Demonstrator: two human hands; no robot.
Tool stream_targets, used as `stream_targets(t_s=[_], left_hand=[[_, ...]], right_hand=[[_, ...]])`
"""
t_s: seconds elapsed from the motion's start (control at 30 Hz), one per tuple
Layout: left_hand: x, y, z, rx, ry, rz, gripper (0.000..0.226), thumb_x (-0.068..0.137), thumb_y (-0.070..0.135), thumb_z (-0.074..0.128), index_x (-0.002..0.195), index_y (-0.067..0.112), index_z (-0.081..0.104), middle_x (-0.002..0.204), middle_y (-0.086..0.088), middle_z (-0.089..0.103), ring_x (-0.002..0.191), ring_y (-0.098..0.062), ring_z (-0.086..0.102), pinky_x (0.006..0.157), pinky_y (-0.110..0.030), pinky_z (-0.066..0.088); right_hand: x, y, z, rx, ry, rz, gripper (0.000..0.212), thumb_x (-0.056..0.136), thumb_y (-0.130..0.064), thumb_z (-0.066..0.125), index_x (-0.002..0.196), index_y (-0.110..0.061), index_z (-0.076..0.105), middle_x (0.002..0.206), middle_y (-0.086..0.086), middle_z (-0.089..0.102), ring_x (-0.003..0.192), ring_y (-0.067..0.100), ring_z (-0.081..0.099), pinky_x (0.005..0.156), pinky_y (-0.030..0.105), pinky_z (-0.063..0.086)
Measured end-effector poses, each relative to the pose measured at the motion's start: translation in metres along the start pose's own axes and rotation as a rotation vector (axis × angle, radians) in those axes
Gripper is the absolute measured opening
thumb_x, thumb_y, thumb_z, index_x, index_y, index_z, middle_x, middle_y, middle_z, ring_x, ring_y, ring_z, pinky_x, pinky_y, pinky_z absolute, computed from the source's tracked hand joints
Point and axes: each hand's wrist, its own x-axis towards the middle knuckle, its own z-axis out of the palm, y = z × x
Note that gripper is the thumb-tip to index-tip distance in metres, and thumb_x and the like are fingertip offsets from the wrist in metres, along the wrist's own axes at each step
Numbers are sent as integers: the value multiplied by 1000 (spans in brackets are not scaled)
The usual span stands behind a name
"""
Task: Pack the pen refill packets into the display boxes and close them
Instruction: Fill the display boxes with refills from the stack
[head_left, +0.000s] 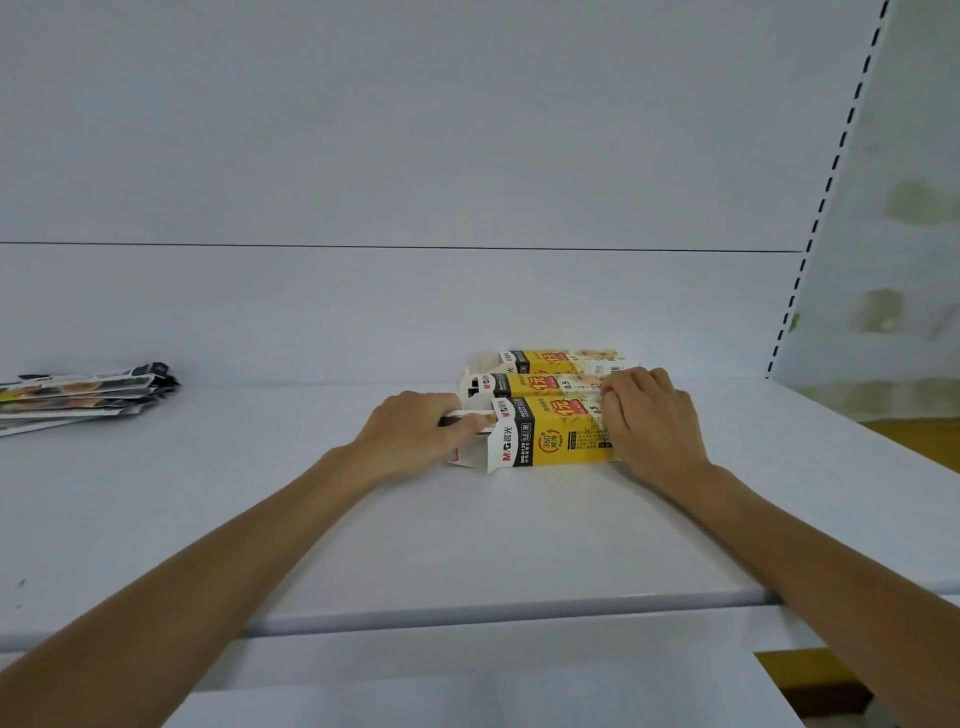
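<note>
Head view shows two bare forearms reaching forward over the white tabletop (467, 545). At the end of them, the left hand (410, 434) is curled at the open left end of the nearest display box (558, 434), its fingers pinched around a white packet or flap that sticks out of that end; which of the two it is cannot be told. The end flaps of this box stand open. The right hand (652, 421) lies over the box's right end, fingers bent and pressing down on its top edge, gripping nothing else.

The nearest display box is yellow with a black band and lies on its side. Just behind it, touching, lies a second display box (540, 385) of the same print, and behind that a third display box (558, 359), close to the white back wall (415, 156).

Well apart to the left, a loose stack of pen refill packets (83, 397) rests on the tabletop.
</note>
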Motion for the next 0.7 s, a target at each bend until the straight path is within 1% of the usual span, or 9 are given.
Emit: stream_targets(t_s=[0.07, 0.13, 0.23, 0.3, 0.37, 0.43, 0.5, 0.63, 0.7], left_hand=[[4, 11, 7, 45, -16, 18, 38, 93, 47, 40, 81, 14, 53, 83, -2, 66, 78, -21, 56, 67, -32, 38], [2, 17, 13, 73, -49, 36, 28, 98, 37, 33, 85, 17, 47, 97, -6, 64, 83, -23, 52, 71, -32, 37], [0, 17, 12, -168, -122, -15, 26, 98, 32, 34, 91, 13, 50, 104, -8, 61, 86, -22, 50, 78, -36, 39], [0, 13, 0, -278, -83, -45, 19, 95, 28, 42, 102, 15, 54, 106, -5, 62, 92, -21, 53, 81, -36, 41], [-2, 5, -13, -165, -48, -71, 19, 93, 30, 45, 106, 21, 56, 103, 3, 60, 95, -18, 53, 77, -32, 38], [-7, -8, -23, -78, -83, -182, 20, 89, 38, 46, 98, 27, 59, 97, 7, 58, 92, -17, 52, 69, -28, 35], [-12, -17, -28, -138, -108, -293, 25, 79, 45, 47, 89, 27, 60, 91, 4, 60, 86, -17, 53, 65, -28, 34], [-17, -19, -26, -364, -63, -349, 11, 85, 19, 58, 83, 13, 67, 74, 0, 64, 64, -10, 52, 57, -22, 34], [-19, -16, -23, -467, -30, -334, 11, 85, 11, 57, 82, 11, 68, 74, -2, 64, 66, -12, 53, 59, -20, 38]], right_hand=[[0, 0, -1, 3, 1, -10, 68, 79, -42, 4, 97, -7, 59, 98, 8, 61, 88, 26, 49, 67, 35, 37], [0, -1, -2, 2, -6, -15, 69, 78, -42, 3, 99, -7, 59, 101, 8, 60, 88, 26, 49, 68, 36, 38], [-2, -1, -2, -18, -11, -20, 66, 79, -40, 5, 97, -6, 58, 98, 9, 60, 85, 26, 49, 67, 35, 37], [-2, 0, -1, -43, -9, -27, 61, 81, -38, 7, 93, -5, 58, 92, 10, 59, 81, 27, 49, 63, 35, 37], [-2, 1, 0, -57, 21, -43, 51, 84, -32, 15, 88, -4, 58, 87, 12, 58, 75, 29, 50, 58, 35, 38], [-3, 2, 0, -59, 56, -61, 36, 86, -21, 29, 81, -1, 58, 83, 15, 58, 70, 31, 52, 53, 35, 41], [-2, 3, 1, -75, 38, -75, 34, 86, -20, 30, 81, -1, 58, 85, 14, 58, 73, 31, 52, 53, 35, 40], [-2, 5, 0, -44, 39, -63, 28, 91, -18, 36, 88, -1, 57, 92, 15, 57, 80, 31, 52, 61, 38, 41], [-3, 4, 1, -40, 38, -68, 30, 90, -20, 34, 88, -1, 57, 91, 14, 57, 79, 31, 51, 61, 37, 39]])
